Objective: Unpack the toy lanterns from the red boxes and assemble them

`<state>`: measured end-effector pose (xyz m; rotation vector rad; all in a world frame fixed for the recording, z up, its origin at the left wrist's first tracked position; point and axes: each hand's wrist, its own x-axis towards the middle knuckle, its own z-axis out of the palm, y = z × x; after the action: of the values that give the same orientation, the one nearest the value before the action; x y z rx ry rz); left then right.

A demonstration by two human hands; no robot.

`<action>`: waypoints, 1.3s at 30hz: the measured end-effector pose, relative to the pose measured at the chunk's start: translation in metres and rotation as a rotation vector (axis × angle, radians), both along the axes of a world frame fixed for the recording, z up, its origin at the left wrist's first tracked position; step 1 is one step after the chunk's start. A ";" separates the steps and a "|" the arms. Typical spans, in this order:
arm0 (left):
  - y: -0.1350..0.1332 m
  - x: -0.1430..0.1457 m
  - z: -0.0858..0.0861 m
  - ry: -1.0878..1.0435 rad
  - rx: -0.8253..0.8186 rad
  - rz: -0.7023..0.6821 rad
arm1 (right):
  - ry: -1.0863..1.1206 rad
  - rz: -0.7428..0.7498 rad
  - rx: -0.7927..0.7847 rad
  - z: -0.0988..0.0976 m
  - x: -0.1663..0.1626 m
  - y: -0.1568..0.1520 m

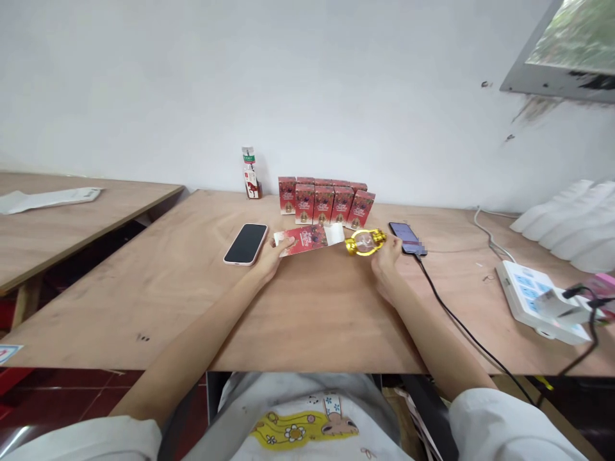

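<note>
My left hand (pixel 275 256) is closed around the bottom end of a red printed carton (pixel 307 239). The carton lies on its side in the air, its white flap (pixel 335 233) open toward the right. In my right hand (pixel 387 255) is a small gold lantern (pixel 365 242) with a clear middle, gripped by one end. The lantern's other end points at the carton's open flap, close beside it. Behind both hands, several matching red cartons (pixel 323 203) stand upright in rows.
A pink-edged phone (pixel 246 244) lies left of my left hand. Another phone (pixel 406 237) with a black cable (pixel 451 314) lies right of my right hand. A small bottle (pixel 251 179) stands by the wall. At right are a white power strip (pixel 533 298) and stacked white pieces (pixel 571 224).
</note>
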<state>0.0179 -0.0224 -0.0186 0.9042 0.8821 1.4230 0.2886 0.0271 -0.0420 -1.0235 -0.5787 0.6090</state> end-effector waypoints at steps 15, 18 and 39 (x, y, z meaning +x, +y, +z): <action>0.003 -0.001 -0.003 -0.205 -0.246 -0.128 | -0.889 -0.125 0.184 0.009 -0.004 -0.034; 0.001 0.002 -0.005 -0.185 -0.253 -0.230 | -1.008 -0.026 0.254 0.005 -0.025 -0.046; -0.018 0.023 -0.013 -0.096 -0.252 -0.434 | -0.320 0.924 -0.009 0.005 -0.083 -0.061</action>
<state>0.0404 -0.0400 -0.0316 0.7716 0.7201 0.9493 0.2051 -0.0339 -0.0373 -0.8296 -1.3575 1.2608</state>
